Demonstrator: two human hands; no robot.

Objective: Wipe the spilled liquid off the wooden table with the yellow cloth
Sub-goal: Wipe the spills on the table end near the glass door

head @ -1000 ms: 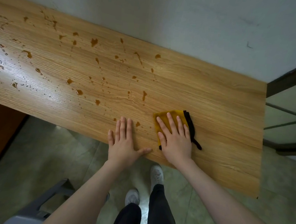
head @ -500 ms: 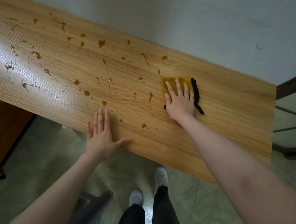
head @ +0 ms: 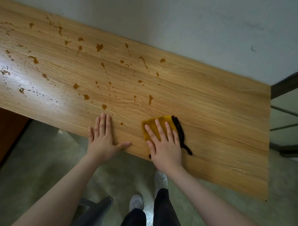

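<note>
Two hands on a spattered tabletop: wiping under way

Item 1, nearest: floor, smooth and grey-green, with the person's pale shoes and dark trousers below the near table edge.

Item 2: left hand [head: 103,141], flat, fingers straight and together, thumb out along the near edge. It holds nothing and presses on bare wood, by appearance a brace.

Item 3: right hand [head: 165,147], fingers straight and spread, palm down, pressing on the yellow cloth [head: 152,126]. No finger curls round the fabric.

Item 4: yellow cloth, folded to a small pad, soft nap, mustard colour, with black edging and a black tail trailing right. It lies near the front edge, right of centre, flat on the tabletop [head: 225,120].

Item 5: tabletop, long plank shape, light wood grain, satin sheen with glare at the left.

Item 6: spilled liquid [head: 150,99], amber-brown, in beads, blots and thin streaks. One small drop [head: 121,123] sits between the hands; most lie left and far of the cloth.

Item 7, farthest: wall, pale and matt.

Judgement: the wipe is at an early stage, with the bulk of the spill unwiped. The next move calls for sliding the pad left and far under steady flat pressure, pass by pass.
</note>
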